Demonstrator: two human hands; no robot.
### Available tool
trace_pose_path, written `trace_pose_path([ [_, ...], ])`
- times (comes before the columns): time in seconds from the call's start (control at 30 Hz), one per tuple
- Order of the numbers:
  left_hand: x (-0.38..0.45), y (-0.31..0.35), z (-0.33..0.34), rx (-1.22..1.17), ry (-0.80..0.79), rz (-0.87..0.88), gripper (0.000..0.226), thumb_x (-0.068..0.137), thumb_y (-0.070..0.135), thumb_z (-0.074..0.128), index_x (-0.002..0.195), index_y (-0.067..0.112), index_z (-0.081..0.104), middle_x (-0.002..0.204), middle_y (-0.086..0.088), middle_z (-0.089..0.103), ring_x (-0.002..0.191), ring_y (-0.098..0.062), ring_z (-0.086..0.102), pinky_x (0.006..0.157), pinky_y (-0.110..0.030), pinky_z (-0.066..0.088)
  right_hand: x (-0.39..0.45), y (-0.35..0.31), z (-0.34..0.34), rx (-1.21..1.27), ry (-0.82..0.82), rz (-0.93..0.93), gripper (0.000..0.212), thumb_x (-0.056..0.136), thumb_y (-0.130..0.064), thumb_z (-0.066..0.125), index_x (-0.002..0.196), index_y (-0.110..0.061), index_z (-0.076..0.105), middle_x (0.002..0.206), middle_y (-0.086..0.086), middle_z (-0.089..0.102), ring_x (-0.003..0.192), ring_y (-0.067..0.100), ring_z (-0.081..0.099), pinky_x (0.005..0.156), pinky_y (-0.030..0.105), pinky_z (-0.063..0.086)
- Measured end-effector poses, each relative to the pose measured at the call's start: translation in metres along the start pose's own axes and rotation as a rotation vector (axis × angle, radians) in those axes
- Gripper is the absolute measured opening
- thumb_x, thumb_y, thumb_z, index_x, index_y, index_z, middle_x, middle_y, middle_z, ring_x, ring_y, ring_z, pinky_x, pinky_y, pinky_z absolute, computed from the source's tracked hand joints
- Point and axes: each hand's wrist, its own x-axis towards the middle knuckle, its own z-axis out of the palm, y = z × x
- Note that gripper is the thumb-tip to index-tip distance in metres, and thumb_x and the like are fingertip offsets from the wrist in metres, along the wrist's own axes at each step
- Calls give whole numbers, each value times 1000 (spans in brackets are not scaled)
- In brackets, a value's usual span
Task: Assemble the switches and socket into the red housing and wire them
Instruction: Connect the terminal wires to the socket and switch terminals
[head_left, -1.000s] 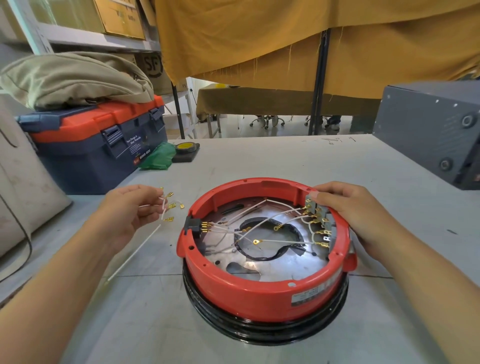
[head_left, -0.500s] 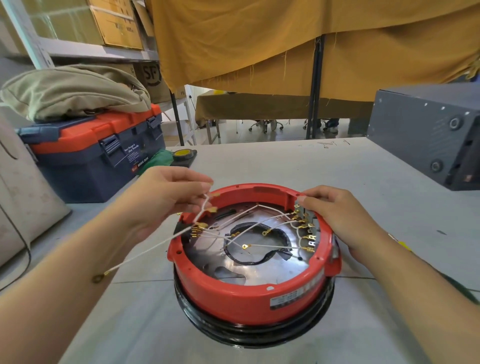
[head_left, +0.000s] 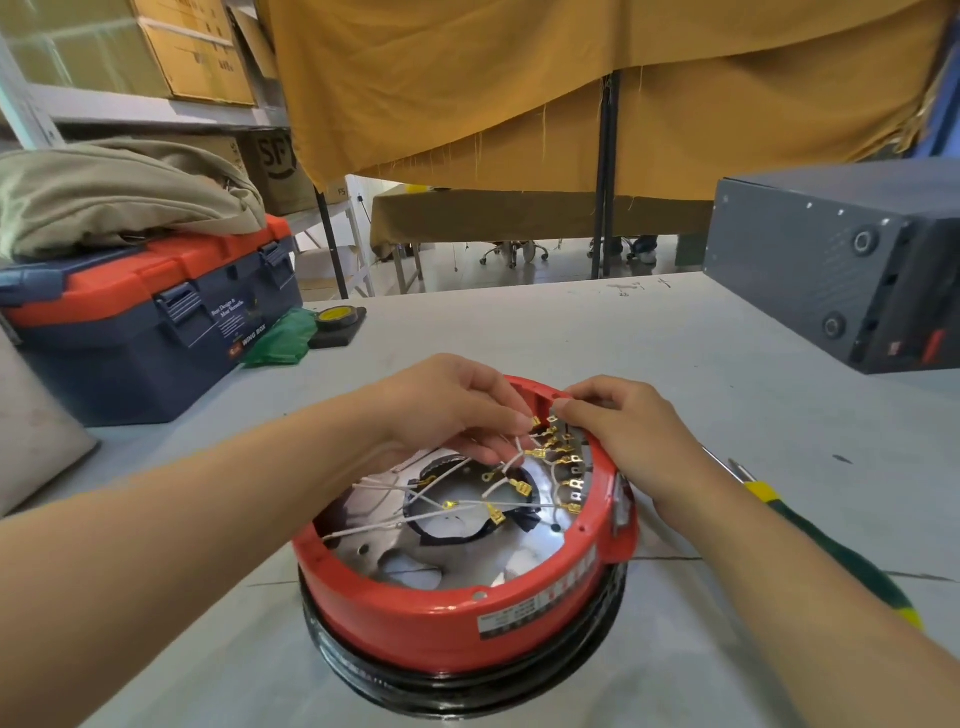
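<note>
Left hand (head_left: 447, 410) pinches a white wire's brass terminal (head_left: 535, 423) inside the red housing (head_left: 441, 613); right hand (head_left: 618, 431) grips its far rim, apparently at the switch block (head_left: 571, 467). Grey table (head_left: 519, 332) lies open beyond.

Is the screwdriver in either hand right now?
No, the green and yellow screwdriver lies on the table beside the right forearm, while both hands work at the terminals inside the red housing.

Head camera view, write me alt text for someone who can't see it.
Two bare hands work inside a round red housing on a grey table: the left hand pinches a white wire's brass terminal at the switch block, which the right hand steadies. A toolbox sits far left.
</note>
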Motion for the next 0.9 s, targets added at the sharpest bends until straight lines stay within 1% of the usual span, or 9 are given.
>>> trace_pose_path([
  [0.1,7,5,4,24,11,-34,8,82,0,67,77,6,67,61,-5,69,50,-8,64,49,-14,51,1,2,0,1,4,-1,11,88,-26,64,91,-19,72,87,0,72,82,19,68,79,35,56],
  [0.23,16,4,14,44,78,-29,9,81,-5,65,75,1,67,53,-2,65,44,-7,60,46,-14,50,2,3,0,1,9,-4,10,87,-25,65,90,-20,73,89,0,72,84,18,68,82,38,55],
  [0.33,18,-3,15,24,137,-13,10,81,-6,64,75,0,67,52,-4,64,43,-8,58,46,-15,49,3,5,1,-4,8,-9,10,87,-26,65,90,-20,72,88,-1,71,83,17,68,79,34,55],
  [0.43,17,-11,14,6,177,10,12,82,-6,63,74,1,67,58,-11,63,45,-10,58,48,-15,48,4,5,1,0,12,-12,9,87,-26,65,89,-21,72,88,-1,71,82,17,68,76,30,54],
  [0.5,18,-14,13,-16,185,24,11,81,-5,65,73,2,68,60,-12,63,47,-10,58,49,-15,48,4,6,1,4,10,-11,9,87,-26,65,89,-21,72,87,-1,71,81,16,68,73,28,53],
  [0.6,19,-15,14,-8,178,42,11,81,-3,67,72,4,69,59,-10,64,47,-9,58,49,-15,48,4,6,0,-1,8,-14,10,87,-26,64,90,-20,72,87,-1,72,81,16,68,71,26,53],
  [0.73,20,-16,15,38,175,61,14,80,-1,68,69,8,70,55,-4,65,49,-9,60,50,-15,49,3,5,0,1,1,-13,12,88,-26,64,92,-19,72,88,-1,72,82,17,68,74,30,54],
  [0.8,21,-16,15,49,180,71,14,80,0,68,69,8,70,55,-4,65,50,-9,60,50,-15,49,3,5,0,5,-5,-10,12,88,-26,63,92,-19,72,89,1,72,83,19,68,78,33,55],
  [0.9,21,-16,15,53,184,76,15,80,0,68,68,9,70,55,-4,66,53,-10,62,51,-15,49,3,5,0,11,-9,-7,12,88,-26,63,92,-19,72,89,1,72,82,19,69,77,34,56],
])
